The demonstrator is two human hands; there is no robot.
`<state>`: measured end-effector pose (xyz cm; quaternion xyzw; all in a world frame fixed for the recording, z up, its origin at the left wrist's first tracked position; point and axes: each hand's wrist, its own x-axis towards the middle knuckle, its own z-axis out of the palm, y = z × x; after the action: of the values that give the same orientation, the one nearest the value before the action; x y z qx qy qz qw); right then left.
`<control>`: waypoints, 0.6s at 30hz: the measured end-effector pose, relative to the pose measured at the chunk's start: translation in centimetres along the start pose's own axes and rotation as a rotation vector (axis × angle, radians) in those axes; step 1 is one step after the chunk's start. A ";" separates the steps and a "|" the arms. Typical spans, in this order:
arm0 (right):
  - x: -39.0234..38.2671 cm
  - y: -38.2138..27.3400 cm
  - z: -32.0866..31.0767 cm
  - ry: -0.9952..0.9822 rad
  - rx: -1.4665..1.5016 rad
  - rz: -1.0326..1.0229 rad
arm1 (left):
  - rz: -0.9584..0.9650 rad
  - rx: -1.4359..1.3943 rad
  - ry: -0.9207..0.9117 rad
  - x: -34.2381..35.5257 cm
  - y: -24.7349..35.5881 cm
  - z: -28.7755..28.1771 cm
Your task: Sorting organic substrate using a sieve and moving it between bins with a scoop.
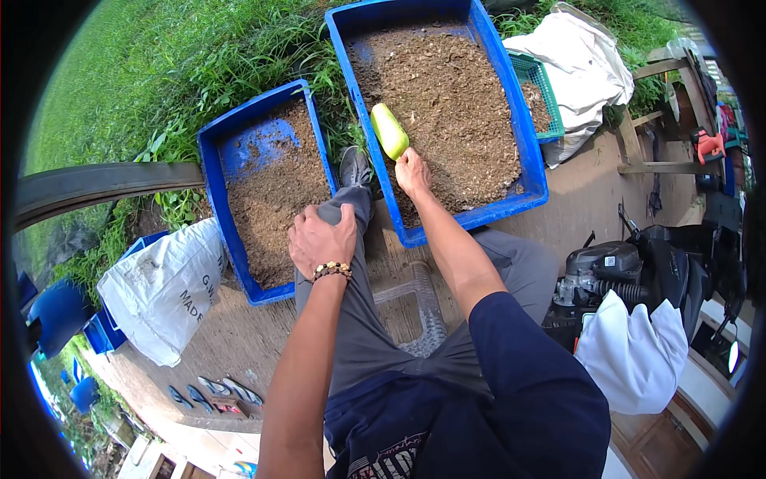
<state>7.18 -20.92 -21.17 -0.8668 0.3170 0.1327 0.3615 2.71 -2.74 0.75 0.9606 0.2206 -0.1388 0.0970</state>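
My right hand point(412, 172) is closed round the near end of a yellow-green scoop point(388, 132), whose smooth, rounded body points away from me. Both are over the left side of a large blue tub point(533, 185) holding brown, crumbly, soil-like material point(463, 112). The scoop overlaps the tub's left wall; whether it touches the material I cannot tell. My left hand point(319, 239) rests on my left knee, fingers bent and apart, holding nothing. Beside that knee, a smaller blue tub point(209, 172) contains similar brown material, with some of its bottom showing.
A white sack point(171, 279) lies left of the smaller tub. At right are a green basket point(549, 96), another white sack point(570, 64) and a motorcycle point(638, 263) with white cloth point(630, 351). Several slippers point(215, 391) lie at lower left. Grass point(199, 56) borders the tubs.
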 end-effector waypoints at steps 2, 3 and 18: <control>-1.1 -0.3 0.7 -0.032 0.017 0.002 | -0.023 0.016 -0.021 0.1 -0.3 -0.5; -1.3 0.8 0.7 -0.028 0.014 0.001 | -0.021 0.012 -0.022 0.1 -0.2 -0.5; -4.8 0.5 -3.5 0.351 0.405 -0.118 | -0.008 0.004 0.003 -0.1 -0.3 -0.4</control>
<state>3.22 -21.53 -16.77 -0.8035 0.3440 -0.1070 0.4739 2.56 -2.45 1.13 0.9601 0.2242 -0.1381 0.0941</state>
